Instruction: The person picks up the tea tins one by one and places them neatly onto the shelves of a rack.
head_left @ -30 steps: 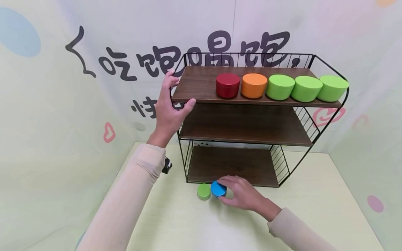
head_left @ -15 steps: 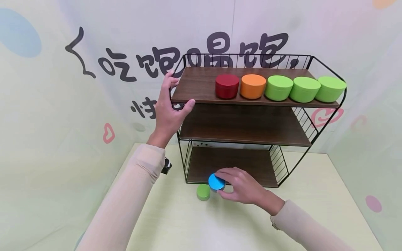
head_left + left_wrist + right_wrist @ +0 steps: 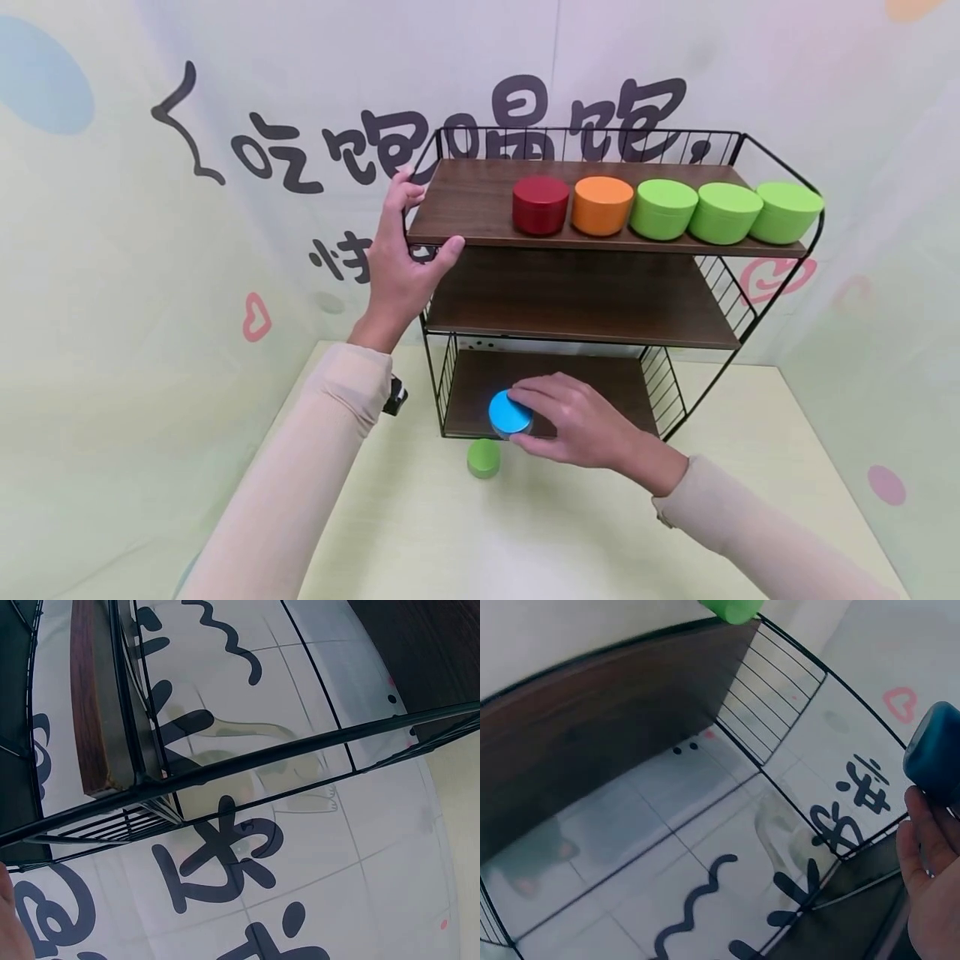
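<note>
A three-tier rack (image 3: 465,196) with dark wooden boards and black wire sides stands in the head view. My left hand (image 3: 399,267) grips its top left corner, thumb over the front edge. Just a sliver of that hand enters the left wrist view. My right hand (image 3: 573,421) pinches a round blue tin (image 3: 510,414) between fingers and thumb, held in front of the bottom board (image 3: 480,375). At the edge of the right wrist view, the blue tin appears above the fingers. A green round tin (image 3: 483,459) sits on the table below it.
On the top board, a dark red tin (image 3: 540,206), an orange tin (image 3: 602,206) and several light green tins (image 3: 663,210) form a row toward the right. A small black object (image 3: 394,396) lies left of the rack. A printed backdrop (image 3: 300,50) surrounds the table.
My right hand has raised the blue tin from beside the green tin, up and slightly left, to in front of the bottom board. The left hand keeps its grip on the rack.
</note>
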Action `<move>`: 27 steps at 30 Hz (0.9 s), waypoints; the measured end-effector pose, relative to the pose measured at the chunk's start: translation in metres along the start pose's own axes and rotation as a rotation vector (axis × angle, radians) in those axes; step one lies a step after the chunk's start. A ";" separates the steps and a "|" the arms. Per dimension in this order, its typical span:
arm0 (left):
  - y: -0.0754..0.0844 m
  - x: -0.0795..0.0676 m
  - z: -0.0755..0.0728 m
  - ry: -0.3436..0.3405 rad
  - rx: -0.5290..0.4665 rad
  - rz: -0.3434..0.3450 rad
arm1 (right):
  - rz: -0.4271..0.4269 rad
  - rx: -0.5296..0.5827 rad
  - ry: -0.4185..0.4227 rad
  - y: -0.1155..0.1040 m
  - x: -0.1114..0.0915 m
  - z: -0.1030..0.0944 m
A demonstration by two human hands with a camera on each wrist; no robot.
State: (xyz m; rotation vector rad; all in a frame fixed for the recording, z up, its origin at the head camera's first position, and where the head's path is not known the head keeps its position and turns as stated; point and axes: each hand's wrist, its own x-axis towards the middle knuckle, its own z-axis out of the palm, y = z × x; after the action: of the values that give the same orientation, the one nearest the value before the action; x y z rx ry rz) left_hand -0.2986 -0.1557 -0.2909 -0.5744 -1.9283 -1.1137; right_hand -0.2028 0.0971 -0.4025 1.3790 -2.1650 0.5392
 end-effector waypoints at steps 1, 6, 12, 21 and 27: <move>0.000 0.000 0.000 -0.001 -0.001 0.002 | -0.011 -0.002 0.006 0.000 0.003 -0.003; 0.000 0.001 0.000 -0.002 0.001 0.009 | -0.042 -0.016 0.028 0.002 0.018 -0.020; 0.001 0.001 0.000 -0.005 0.014 0.003 | -0.026 -0.007 0.054 0.002 0.034 -0.041; 0.000 0.000 -0.001 -0.008 0.019 0.010 | -0.069 -0.007 0.094 0.002 0.053 -0.057; 0.000 0.000 -0.001 -0.004 0.023 0.024 | -0.082 -0.016 0.142 0.002 0.066 -0.067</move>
State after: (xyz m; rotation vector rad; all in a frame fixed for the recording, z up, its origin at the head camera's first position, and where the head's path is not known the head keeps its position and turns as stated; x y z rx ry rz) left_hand -0.2982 -0.1565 -0.2911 -0.5869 -1.9303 -1.0748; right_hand -0.2140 0.0897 -0.3090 1.3717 -1.9873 0.5696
